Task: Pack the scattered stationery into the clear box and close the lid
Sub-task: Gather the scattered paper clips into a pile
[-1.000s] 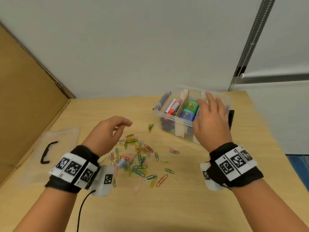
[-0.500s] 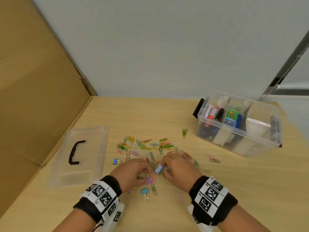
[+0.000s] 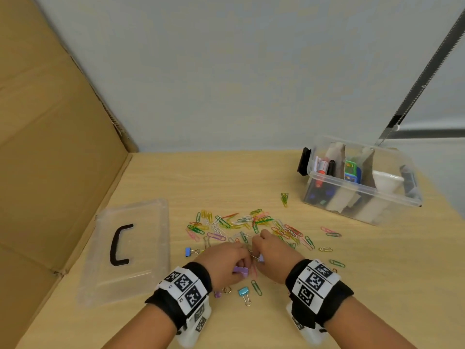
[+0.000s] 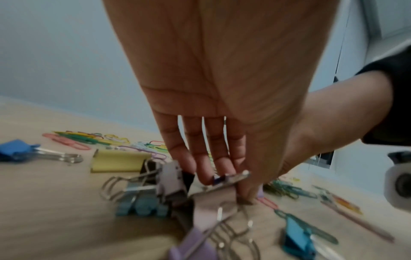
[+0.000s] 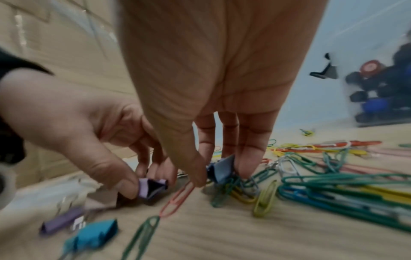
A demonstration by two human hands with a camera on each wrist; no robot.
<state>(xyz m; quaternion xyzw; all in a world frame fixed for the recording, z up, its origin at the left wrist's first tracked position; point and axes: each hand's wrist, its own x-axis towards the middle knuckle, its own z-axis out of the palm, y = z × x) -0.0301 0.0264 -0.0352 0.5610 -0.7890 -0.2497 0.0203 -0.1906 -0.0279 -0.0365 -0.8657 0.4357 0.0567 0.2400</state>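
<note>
Coloured paper clips and several binder clips lie scattered mid-table. My left hand pinches a purple binder clip at the pile's near edge; the right wrist view shows that purple binder clip between thumb and fingers. My right hand, just to the right, pinches a blue-grey binder clip by the fingertips. The clear box stands open at the far right, holding markers and cardboard dividers. Its lid with a black handle lies flat at the left.
Loose binder clips lie near my wrists: a blue one, a teal one and a small purple one. A cardboard wall borders the table's left side. A grey wall stands behind.
A second ago my right hand was at the box and my left hovered over the clips. Both have since come together at the pile's near edge, each pinching a binder clip.
</note>
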